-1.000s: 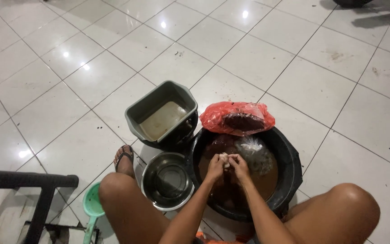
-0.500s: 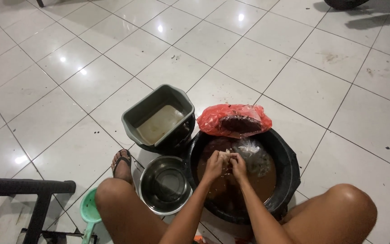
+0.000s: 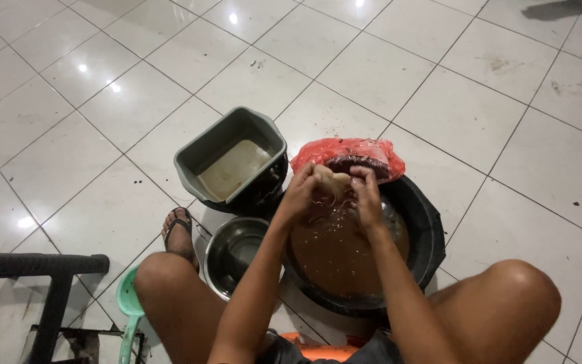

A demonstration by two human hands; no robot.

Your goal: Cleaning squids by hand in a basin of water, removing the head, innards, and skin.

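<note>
Both my hands are raised above a round black basin [image 3: 429, 236] of brown water. My left hand [image 3: 301, 192] and my right hand [image 3: 366, 195] grip a pale, wet lump [image 3: 331, 180] between them; it drips into the water. What the lump is I cannot tell. Just behind my hands, a red plastic bag [image 3: 351, 154] with dark contents rests on the basin's far rim.
A grey rectangular tub [image 3: 200, 156] of cloudy liquid stands to the left of the basin. A round steel bowl [image 3: 218, 253] sits in front of it, near my sandalled left foot [image 3: 180, 232]. A green ladle [image 3: 129, 300] and a black frame [image 3: 31, 266] lie at lower left. White floor tiles all around.
My hands have come up out of the brown water, lifting the pale lump above the basin's far side. The view has moved closer.
</note>
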